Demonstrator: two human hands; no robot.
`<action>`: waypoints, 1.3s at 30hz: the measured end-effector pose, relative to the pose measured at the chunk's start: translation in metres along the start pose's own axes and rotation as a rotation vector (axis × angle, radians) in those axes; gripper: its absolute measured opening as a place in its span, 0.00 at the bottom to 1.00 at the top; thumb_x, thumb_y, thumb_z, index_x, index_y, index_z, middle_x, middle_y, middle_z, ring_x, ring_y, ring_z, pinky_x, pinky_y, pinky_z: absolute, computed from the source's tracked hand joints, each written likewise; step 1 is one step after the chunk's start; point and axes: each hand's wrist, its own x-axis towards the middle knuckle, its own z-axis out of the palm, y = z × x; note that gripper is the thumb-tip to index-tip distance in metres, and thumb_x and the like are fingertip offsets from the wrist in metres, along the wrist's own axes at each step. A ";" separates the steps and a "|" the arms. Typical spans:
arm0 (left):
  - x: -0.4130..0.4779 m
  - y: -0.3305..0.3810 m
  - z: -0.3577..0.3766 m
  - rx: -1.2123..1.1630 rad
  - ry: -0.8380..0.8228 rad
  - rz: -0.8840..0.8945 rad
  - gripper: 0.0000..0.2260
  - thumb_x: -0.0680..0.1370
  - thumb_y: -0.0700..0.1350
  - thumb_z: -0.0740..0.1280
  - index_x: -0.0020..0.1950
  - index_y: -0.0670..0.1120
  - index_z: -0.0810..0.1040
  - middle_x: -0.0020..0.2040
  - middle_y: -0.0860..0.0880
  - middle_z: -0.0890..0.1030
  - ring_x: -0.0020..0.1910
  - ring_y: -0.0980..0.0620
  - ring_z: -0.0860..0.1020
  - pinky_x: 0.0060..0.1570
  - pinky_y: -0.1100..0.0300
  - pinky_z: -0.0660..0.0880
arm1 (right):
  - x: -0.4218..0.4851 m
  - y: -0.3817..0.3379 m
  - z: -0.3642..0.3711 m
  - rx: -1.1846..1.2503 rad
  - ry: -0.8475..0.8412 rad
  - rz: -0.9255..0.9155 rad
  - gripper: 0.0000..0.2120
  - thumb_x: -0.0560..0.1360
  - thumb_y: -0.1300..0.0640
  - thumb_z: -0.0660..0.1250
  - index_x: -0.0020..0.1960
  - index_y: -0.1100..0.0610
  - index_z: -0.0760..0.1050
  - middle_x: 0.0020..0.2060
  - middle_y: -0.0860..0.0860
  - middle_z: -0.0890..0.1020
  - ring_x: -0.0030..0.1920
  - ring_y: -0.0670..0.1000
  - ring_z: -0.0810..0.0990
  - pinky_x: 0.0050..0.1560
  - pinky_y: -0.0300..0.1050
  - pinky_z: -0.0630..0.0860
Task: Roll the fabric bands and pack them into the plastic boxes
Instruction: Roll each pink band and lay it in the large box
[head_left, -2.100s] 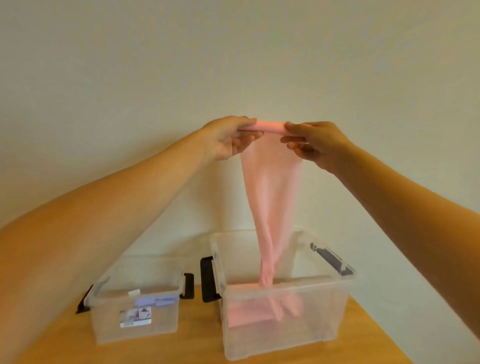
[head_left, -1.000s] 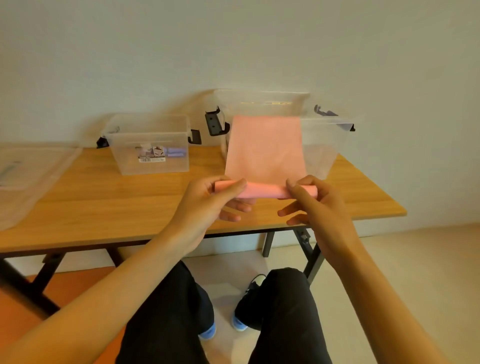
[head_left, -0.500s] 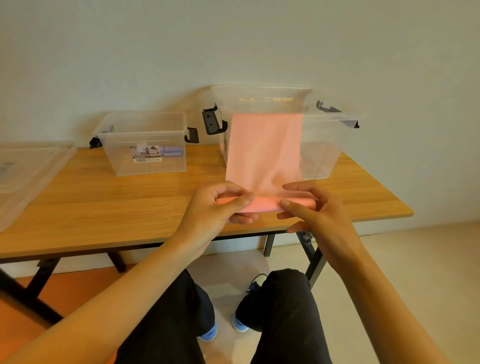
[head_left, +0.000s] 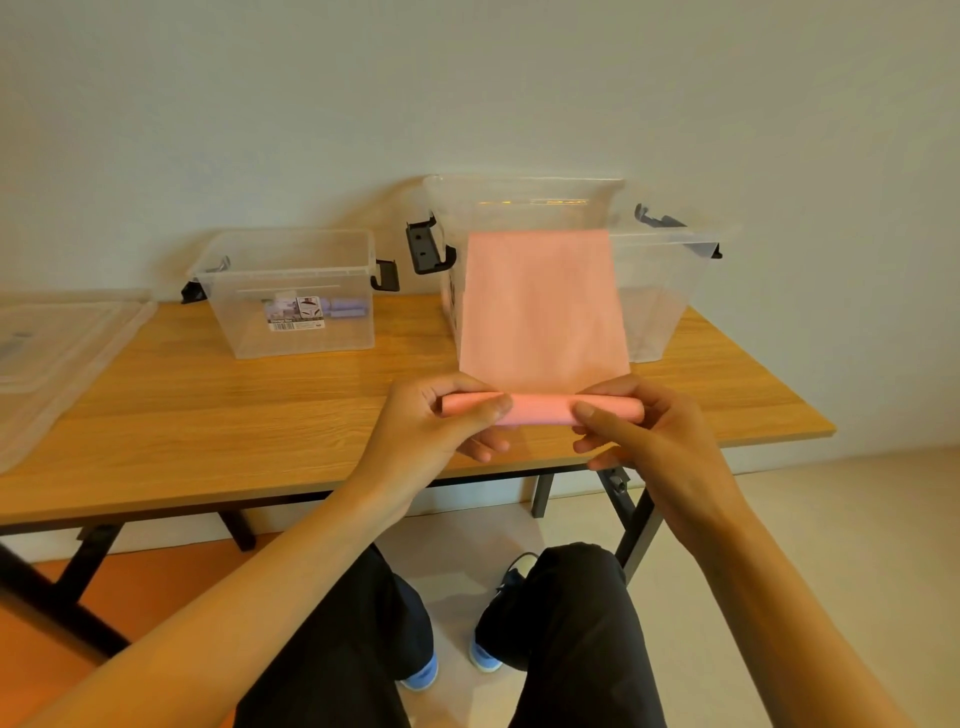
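Observation:
A pink fabric band (head_left: 543, 312) stretches from the rim of the large clear plastic box (head_left: 670, 301) down toward me, its near end wound into a roll. My left hand (head_left: 441, 421) pinches the left end of that roll between thumb and fingers. My right hand (head_left: 639, 431) pinches the right end the same way. Both hands hover over the front edge of the wooden table (head_left: 208, 415). A smaller clear plastic box (head_left: 291, 296) stands at the back left with purple rolled bands and a label inside.
Clear plastic lids (head_left: 52, 343) lie on the table's left end. Both boxes stand against the pale wall and have black latches. My knees and shoes show below the table edge.
Two seconds ago I held the band high, hanging into the large box. Since then my hands have come down to the table's front edge and the roll between them has grown thicker.

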 end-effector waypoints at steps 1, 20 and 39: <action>0.000 0.000 0.000 -0.023 -0.007 0.000 0.11 0.75 0.37 0.73 0.57 0.40 0.83 0.47 0.43 0.86 0.41 0.44 0.86 0.37 0.59 0.82 | 0.000 0.000 0.000 0.003 0.008 0.003 0.13 0.72 0.55 0.74 0.54 0.61 0.82 0.40 0.58 0.86 0.37 0.54 0.86 0.36 0.42 0.82; 0.010 -0.005 0.001 -0.092 0.014 -0.015 0.09 0.75 0.36 0.73 0.55 0.38 0.83 0.45 0.40 0.86 0.40 0.43 0.86 0.40 0.57 0.84 | 0.008 0.004 -0.004 -0.024 0.018 -0.014 0.14 0.73 0.55 0.73 0.57 0.60 0.81 0.44 0.54 0.86 0.41 0.54 0.87 0.37 0.42 0.83; 0.014 -0.010 0.004 -0.079 -0.046 0.020 0.11 0.75 0.35 0.73 0.57 0.39 0.83 0.47 0.42 0.86 0.43 0.42 0.86 0.39 0.55 0.84 | 0.013 0.009 -0.002 0.012 0.069 0.004 0.10 0.78 0.57 0.69 0.52 0.63 0.81 0.36 0.54 0.84 0.32 0.52 0.83 0.35 0.41 0.82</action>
